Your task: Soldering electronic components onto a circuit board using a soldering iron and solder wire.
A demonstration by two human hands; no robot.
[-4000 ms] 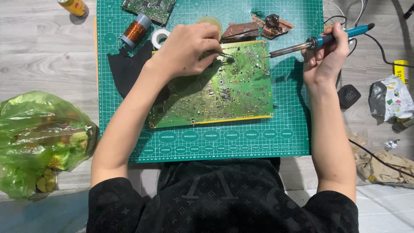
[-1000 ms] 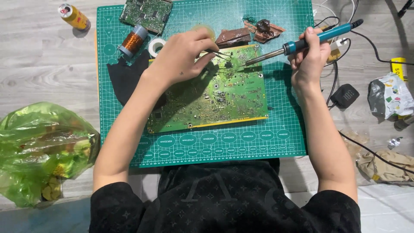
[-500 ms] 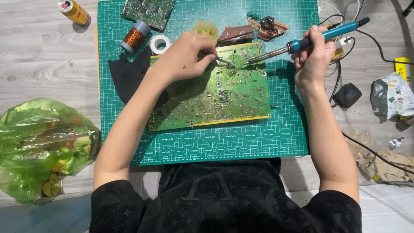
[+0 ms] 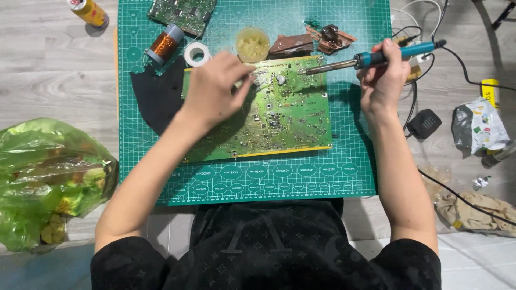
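Circuit board (image 4: 269,115) is lying flat on green cutting mat (image 4: 258,177). Left hand (image 4: 215,88) is resting on its upper edge, fingers curled, grip unclear. Right hand (image 4: 382,80) fingers are wrapping tight around soldering iron (image 4: 371,58), tip hovering over board's top.

Bright even overhead light, soft shadows under arms, sharp focus throughout

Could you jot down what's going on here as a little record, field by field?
Setting: green cutting mat on a pale wood floor
Main item: green circuit board lying flat on the mat
Left hand: resting on the board's upper left part
Right hand: gripping a blue-handled soldering iron, tip over the board's top edge
Behind the board: copper wire spool, white tape roll, round yellowish pot
Left of mat: green plastic bag
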